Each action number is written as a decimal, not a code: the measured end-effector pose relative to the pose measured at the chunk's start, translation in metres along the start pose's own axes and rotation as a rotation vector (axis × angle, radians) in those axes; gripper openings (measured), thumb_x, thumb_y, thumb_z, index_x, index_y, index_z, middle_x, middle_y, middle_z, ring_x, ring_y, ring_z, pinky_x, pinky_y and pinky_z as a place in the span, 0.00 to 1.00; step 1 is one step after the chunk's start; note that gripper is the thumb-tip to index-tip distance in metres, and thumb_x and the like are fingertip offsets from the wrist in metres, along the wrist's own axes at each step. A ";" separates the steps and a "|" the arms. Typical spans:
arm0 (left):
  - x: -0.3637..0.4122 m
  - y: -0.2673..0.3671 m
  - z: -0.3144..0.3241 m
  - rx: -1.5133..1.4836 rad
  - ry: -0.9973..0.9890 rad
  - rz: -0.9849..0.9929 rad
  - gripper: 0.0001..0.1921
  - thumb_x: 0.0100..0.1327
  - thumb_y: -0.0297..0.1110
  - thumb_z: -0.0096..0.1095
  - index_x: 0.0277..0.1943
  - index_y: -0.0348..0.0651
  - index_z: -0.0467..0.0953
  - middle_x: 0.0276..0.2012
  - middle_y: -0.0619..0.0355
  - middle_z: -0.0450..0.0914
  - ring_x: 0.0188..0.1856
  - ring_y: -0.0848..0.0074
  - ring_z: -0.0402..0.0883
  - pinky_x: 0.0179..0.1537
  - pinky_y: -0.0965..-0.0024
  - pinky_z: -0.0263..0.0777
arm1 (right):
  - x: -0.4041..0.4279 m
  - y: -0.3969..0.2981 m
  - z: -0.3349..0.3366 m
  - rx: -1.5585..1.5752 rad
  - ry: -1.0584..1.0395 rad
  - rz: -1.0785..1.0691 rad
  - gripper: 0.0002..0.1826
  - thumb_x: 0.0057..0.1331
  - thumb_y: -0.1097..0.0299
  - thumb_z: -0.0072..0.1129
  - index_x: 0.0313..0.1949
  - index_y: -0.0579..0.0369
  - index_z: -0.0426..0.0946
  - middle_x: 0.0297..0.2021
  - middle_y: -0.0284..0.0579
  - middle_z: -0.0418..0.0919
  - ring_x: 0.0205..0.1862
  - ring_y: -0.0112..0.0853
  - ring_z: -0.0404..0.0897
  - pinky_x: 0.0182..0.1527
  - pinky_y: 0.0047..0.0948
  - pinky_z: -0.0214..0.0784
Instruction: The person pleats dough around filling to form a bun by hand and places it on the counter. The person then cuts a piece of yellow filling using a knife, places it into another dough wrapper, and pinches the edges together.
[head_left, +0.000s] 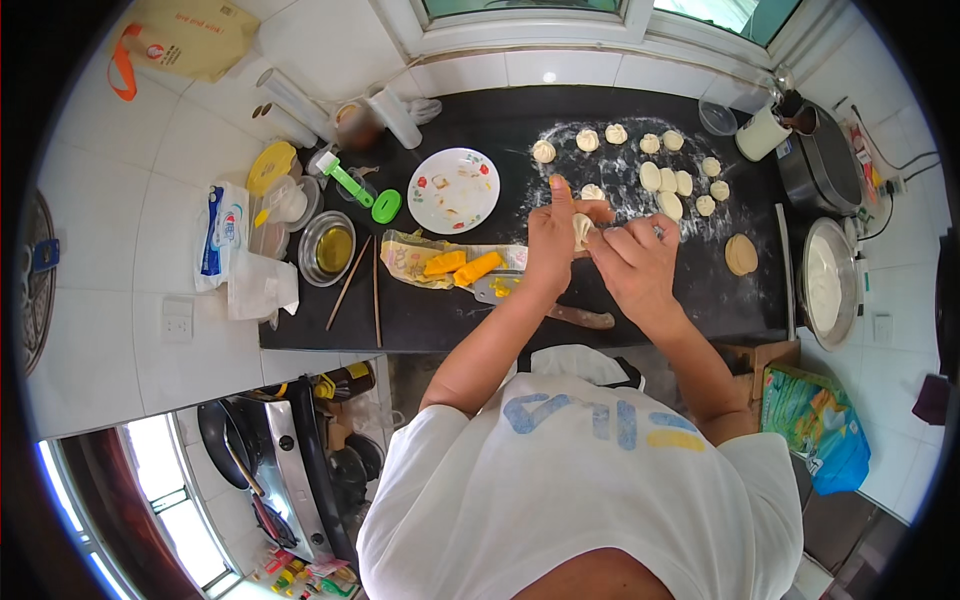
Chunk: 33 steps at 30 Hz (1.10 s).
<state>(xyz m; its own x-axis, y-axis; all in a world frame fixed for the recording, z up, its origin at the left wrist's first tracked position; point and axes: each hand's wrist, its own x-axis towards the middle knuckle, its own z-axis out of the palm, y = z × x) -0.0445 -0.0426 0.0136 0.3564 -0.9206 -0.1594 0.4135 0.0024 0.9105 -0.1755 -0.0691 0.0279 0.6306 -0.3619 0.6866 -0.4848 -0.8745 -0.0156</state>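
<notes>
Between my two hands is a pleated piece of dough (580, 231), partly covered by the fingers. My left hand (550, 244) cradles it with the thumb raised; a yellow-orange smear marks the thumb tip. My right hand (637, 255) pinches the dough's edge from the other side. Just beyond my fingers a pleated dough bun (592, 193) rests on the floured black counter (517, 112). Several more pleated buns (587, 139) and plain dough pieces (667, 180) lie farther back and right. A stack of flat dough rounds (741, 255) sits at the right.
Left of my hands, orange-yellow sticks (478, 268) lie on a wrapper beside a knife (581, 316). A floral plate (454, 190), chopsticks (376, 292) and a metal bowl of yellow liquid (328, 249) stand farther left. A bowl of flour (829, 285) is at the right edge.
</notes>
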 end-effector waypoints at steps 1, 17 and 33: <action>-0.001 0.004 -0.001 0.019 -0.030 -0.092 0.37 0.72 0.59 0.34 0.40 0.27 0.80 0.32 0.52 0.83 0.30 0.78 0.81 0.34 0.78 0.75 | 0.002 0.001 -0.003 0.025 0.009 0.024 0.14 0.46 0.69 0.69 0.34 0.48 0.78 0.29 0.28 0.71 0.33 0.30 0.72 0.43 0.35 0.57; 0.008 0.013 -0.004 0.162 -0.162 -0.194 0.42 0.69 0.65 0.31 0.36 0.26 0.80 0.27 0.50 0.81 0.27 0.73 0.83 0.29 0.69 0.82 | 0.012 0.005 -0.013 0.051 0.046 0.042 0.12 0.48 0.67 0.65 0.35 0.48 0.78 0.30 0.28 0.69 0.35 0.28 0.70 0.47 0.40 0.55; 0.004 0.002 -0.009 0.181 -0.256 0.463 0.37 0.71 0.63 0.30 0.43 0.35 0.80 0.38 0.54 0.80 0.45 0.72 0.79 0.47 0.67 0.73 | 0.012 -0.003 -0.002 0.721 0.106 0.654 0.10 0.46 0.76 0.72 0.28 0.55 0.80 0.21 0.34 0.73 0.26 0.31 0.70 0.32 0.29 0.62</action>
<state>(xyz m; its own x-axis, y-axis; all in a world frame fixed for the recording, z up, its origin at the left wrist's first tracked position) -0.0350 -0.0429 0.0115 0.2421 -0.9048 0.3503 0.1032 0.3830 0.9180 -0.1677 -0.0705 0.0372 0.2942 -0.8454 0.4459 -0.2104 -0.5124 -0.8326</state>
